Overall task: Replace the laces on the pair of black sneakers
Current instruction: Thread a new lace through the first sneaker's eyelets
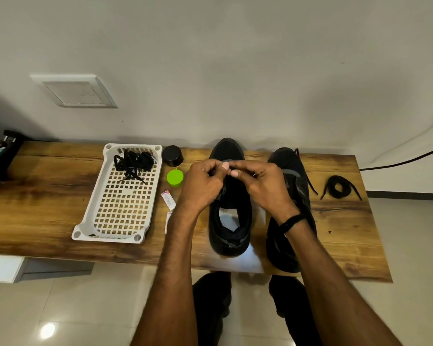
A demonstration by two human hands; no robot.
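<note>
Two black sneakers stand side by side on the wooden bench, toes toward the wall. Over the left sneaker (229, 221) both hands meet near its front eyelets. My left hand (203, 182) and my right hand (260, 182) have fingers curled and thumbs pinched together on what looks like a black lace, mostly hidden by the fingers. The right sneaker (291, 171) has a loose black lace trailing from its toe. A coiled black lace (339, 186) lies to the right of it. More black laces (134, 162) sit bundled in the white basket (85, 221).
A black round lid (172, 156), a green cap (175, 178) and a small tube (169, 203) lie between the basket and the left sneaker. The wall runs right behind the bench (48, 196). A black cable hangs at the right. My legs stand below the bench's front edge.
</note>
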